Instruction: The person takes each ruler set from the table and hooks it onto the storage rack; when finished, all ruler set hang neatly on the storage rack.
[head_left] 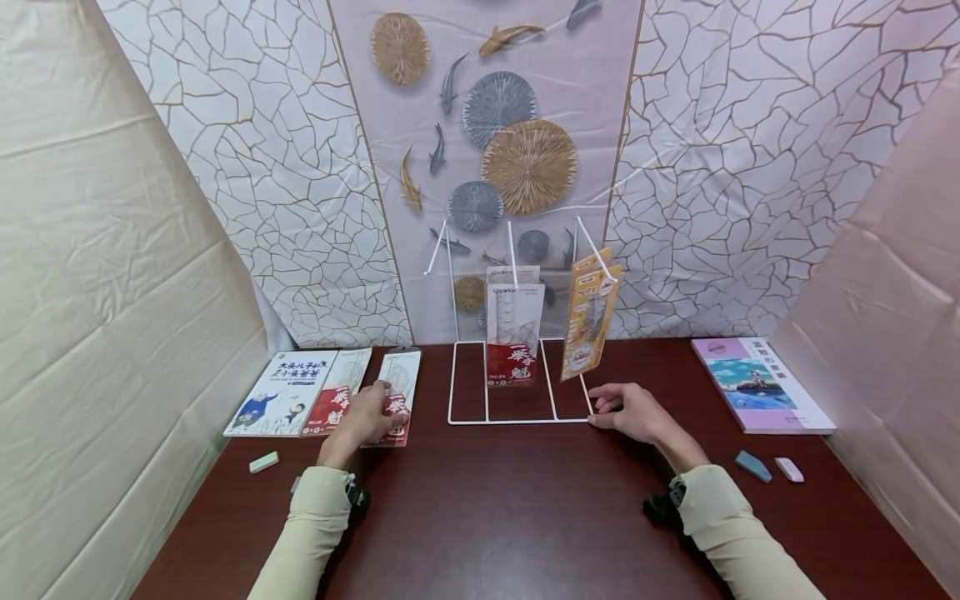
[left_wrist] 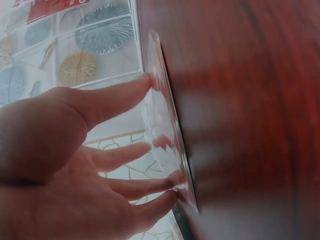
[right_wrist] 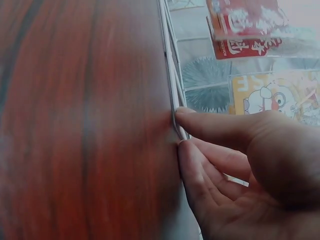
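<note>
My left hand (head_left: pixel 369 414) spreads over a flat ruler set packet (head_left: pixel 401 379) with a clear top and red lower part. In the left wrist view, thumb and fingers hold the packet (left_wrist: pixel 162 120) across its width, low at the dark tabletop. My right hand (head_left: pixel 633 410) pinches the near right corner of a white wire rack's base (head_left: pixel 517 422), between thumb and index finger in the right wrist view. On the rack's middle hook hang red-and-white ruler set packets (head_left: pixel 514 325); yellow packets (head_left: pixel 588 321) hang on its right hook. The left hook (head_left: pixel 435 247) is bare.
Left of my left hand lie another red-and-white packet (head_left: pixel 337 392) and a white picture book (head_left: pixel 277 392). A pale green eraser (head_left: pixel 264 462) lies before them. At the right are a pink-edged book (head_left: pixel 765 385), a blue eraser (head_left: pixel 753 467) and a whitish eraser (head_left: pixel 789 470).
</note>
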